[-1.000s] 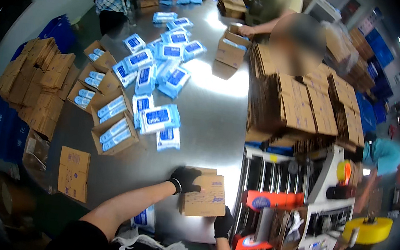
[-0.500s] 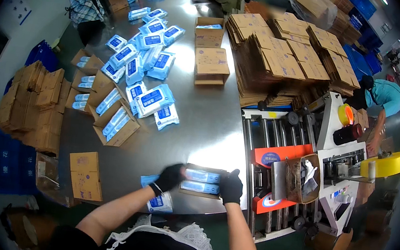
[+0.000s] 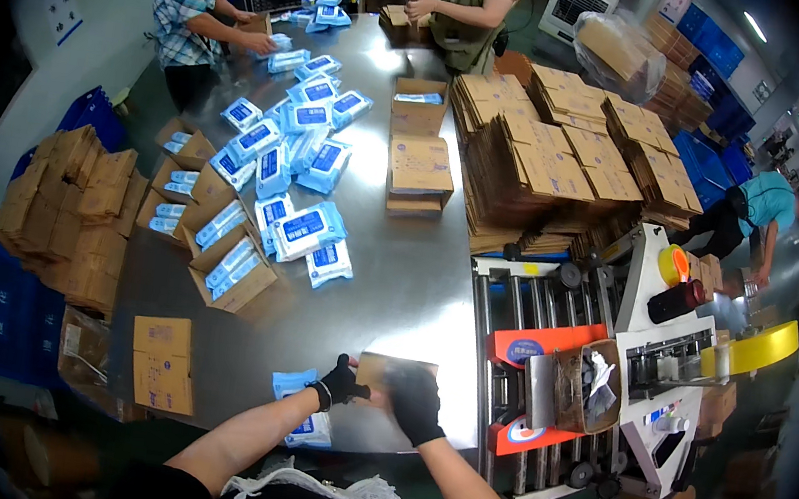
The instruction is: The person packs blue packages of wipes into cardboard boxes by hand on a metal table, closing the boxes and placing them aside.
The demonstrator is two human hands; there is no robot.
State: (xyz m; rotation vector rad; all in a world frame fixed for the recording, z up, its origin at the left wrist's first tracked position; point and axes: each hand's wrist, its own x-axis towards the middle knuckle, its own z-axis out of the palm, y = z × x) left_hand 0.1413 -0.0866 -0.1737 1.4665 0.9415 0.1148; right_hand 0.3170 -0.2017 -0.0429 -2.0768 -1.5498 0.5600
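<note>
A small cardboard box lies on the steel table in front of me, its top now covered by flaps. My left hand, in a dark glove, grips the box at its left side. Over the top and right of the box is my right hand, also dark-gloved; motion smears its fingers. Whatever is inside the box is hidden. Beside my left wrist, partly under the forearm, lie blue-and-white soft packs of wipes.
Many wipe packs are heaped on the table. Open filled boxes stand left. A flattened carton lies near left. Carton stacks and a taping machine with rollers stand right. Three other people work around.
The box's two packs were visible half a second ago; flaps now cover them. My right hand has moved left, over the box. The view has tilted up slightly.
</note>
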